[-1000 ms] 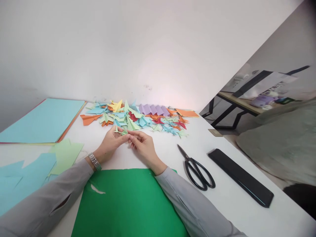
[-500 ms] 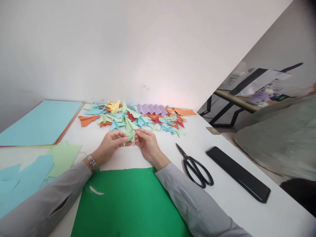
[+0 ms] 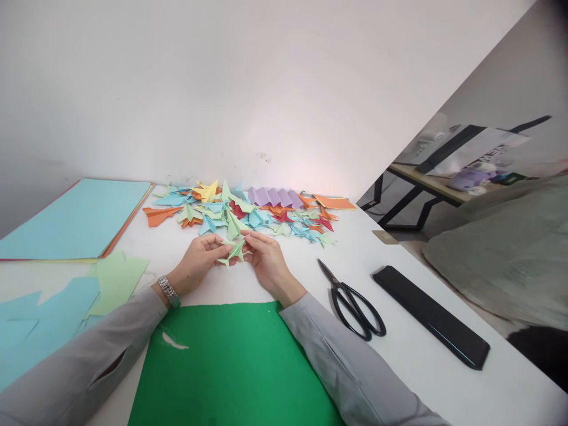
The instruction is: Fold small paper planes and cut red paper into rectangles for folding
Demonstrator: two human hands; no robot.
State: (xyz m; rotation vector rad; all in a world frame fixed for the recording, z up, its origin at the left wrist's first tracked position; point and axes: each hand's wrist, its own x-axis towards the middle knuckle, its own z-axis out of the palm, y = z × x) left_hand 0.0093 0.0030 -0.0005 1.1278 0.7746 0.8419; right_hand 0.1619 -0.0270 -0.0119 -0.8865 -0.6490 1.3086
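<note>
Between my two hands is a small light green folded paper plane point(image 3: 236, 251), raised a little above the white table. My left hand point(image 3: 198, 260) pinches its left side between thumb and fingers. On its right side, my right hand point(image 3: 266, 258) grips the edge with thumb and forefinger. Just behind lies a heap of folded paper pieces point(image 3: 212, 207) in yellow, blue, orange, red and green, with planes and star-like shapes among them. A purple pleated paper strip point(image 3: 275, 198) rests at the back of the heap.
A green sheet point(image 3: 231, 367) lies in front of me. Black-handled scissors point(image 3: 352, 300) and a long black case point(image 3: 431, 316) are on the right. At left are stacked coloured sheets point(image 3: 84, 216) and loose paper pieces point(image 3: 118, 278). A person point(image 3: 510, 248) sits beyond the table's right edge.
The green paper plane has been turned and spread so more of its folded wings shows between my fingers. Both hands keep their hold; the view has shifted slightly.
</note>
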